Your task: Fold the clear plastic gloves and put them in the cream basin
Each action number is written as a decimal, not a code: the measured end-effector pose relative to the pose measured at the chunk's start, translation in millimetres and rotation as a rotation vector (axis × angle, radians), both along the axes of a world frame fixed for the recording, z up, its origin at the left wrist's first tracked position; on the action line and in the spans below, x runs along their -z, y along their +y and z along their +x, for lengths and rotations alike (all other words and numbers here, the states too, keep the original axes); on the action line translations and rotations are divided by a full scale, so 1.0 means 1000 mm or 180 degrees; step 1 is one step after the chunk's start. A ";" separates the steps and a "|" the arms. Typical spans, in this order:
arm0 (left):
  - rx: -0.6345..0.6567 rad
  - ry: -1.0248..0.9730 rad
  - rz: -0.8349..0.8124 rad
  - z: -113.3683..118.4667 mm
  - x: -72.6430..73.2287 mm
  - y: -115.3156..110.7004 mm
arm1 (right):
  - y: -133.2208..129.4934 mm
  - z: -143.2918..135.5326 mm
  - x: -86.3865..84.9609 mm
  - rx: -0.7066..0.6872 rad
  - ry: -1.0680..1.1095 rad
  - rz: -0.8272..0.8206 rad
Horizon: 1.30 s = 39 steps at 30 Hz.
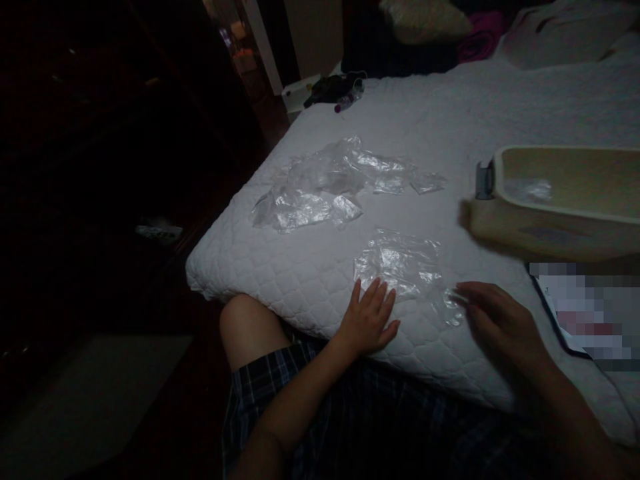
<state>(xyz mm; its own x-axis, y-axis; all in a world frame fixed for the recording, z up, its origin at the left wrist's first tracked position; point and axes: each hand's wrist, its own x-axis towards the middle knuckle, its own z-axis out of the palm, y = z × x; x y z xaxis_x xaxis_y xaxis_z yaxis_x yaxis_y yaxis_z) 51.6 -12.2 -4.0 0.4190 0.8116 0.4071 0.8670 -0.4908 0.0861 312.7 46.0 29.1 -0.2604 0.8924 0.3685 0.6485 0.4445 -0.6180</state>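
A clear plastic bag (400, 260) lies spread on the white quilted bed in front of me. My left hand (369, 319) rests flat on its near edge, fingers spread. At the bag's right corner my right hand (505, 323) is closed, thumb and fingers pinching the crinkled plastic. Farther back, a loose pile of more clear plastic bags (320, 187) covers part of the quilt.
A cream plastic bin (540, 230) with a grey latch stands to the right, some clear plastic inside. Below it lies a dark-edged flat item (560, 313), partly blurred out. Pillows (425, 20) and dark items sit at the far end of the bed (430, 107).
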 end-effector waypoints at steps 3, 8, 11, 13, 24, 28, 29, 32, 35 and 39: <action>-0.0008 0.0021 -0.0014 0.001 0.000 0.000 | -0.002 0.007 0.005 -0.0177 -0.0033 0.0044; -0.0105 -0.0026 0.0042 0.001 0.000 0.000 | -0.001 0.010 0.016 -0.0270 -0.0093 0.0039; -0.0164 -0.0090 -0.0067 0.001 -0.001 0.001 | 0.002 0.010 0.021 -0.0355 -0.0191 0.0144; -0.0190 -0.0092 -0.0134 0.001 -0.002 0.001 | 0.004 0.011 0.024 -0.0394 -0.0310 0.0224; -0.0153 -0.0117 -0.0092 0.001 -0.002 0.001 | -0.003 0.003 0.024 -0.0427 -0.0580 0.0553; -0.0190 -0.0131 0.0047 0.001 0.002 0.001 | -0.002 0.003 0.024 -0.0402 -0.0539 0.0519; -0.0200 -0.0151 0.0068 0.001 0.003 0.001 | -0.002 0.003 0.024 -0.0405 -0.0534 0.0515; -0.0213 -0.0199 0.0078 0.001 0.005 0.001 | -0.002 0.003 0.024 -0.0422 -0.0515 0.0517; -0.0200 -0.0161 0.0017 0.001 0.003 0.001 | -0.003 0.002 0.023 -0.0411 -0.0460 0.0538; -0.0135 -0.0070 -0.0138 0.001 -0.003 0.001 | -0.008 0.000 0.019 -0.0403 -0.0348 0.0561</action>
